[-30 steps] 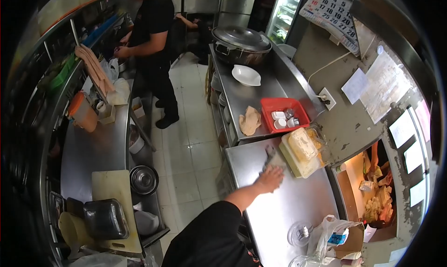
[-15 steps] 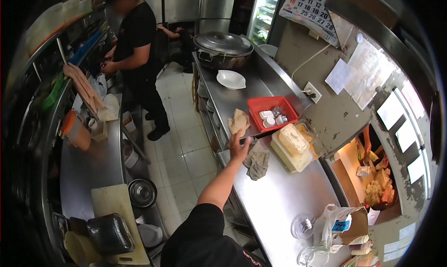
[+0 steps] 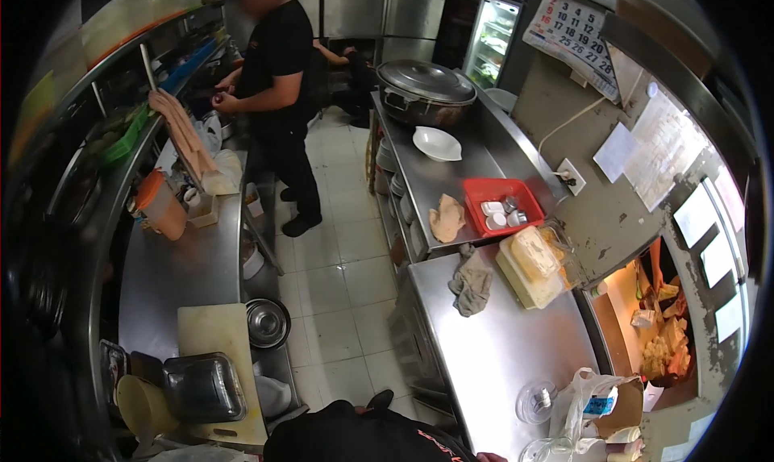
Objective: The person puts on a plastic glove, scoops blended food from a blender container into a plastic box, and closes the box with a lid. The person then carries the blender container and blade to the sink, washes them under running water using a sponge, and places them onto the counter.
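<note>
At the bottom edge, a sliver of skin, probably my right hand, shows beside my black shirt, next to the steel table; its fingers are hidden. My left hand is out of the picture. On the counter lies a crumpled tan cloth, left of a red basket that holds small white cups and metal ones. A wrinkled grey cloth rests at the near table's far end. Beside it stands a pale plastic tub with a yellowish block-like container on top.
A co-worker in black stands at the left shelving; another person is low down farther back. A big lidded pot and a white dish occupy the counter. Plastic lids and a plastic bag lie near right. A cutting board is left.
My left hand has withdrawn from beside the tan cloth and left the view. The tan cloth now lies spread a little differently on the counter. The view has shifted, so the scene sits farther right.
</note>
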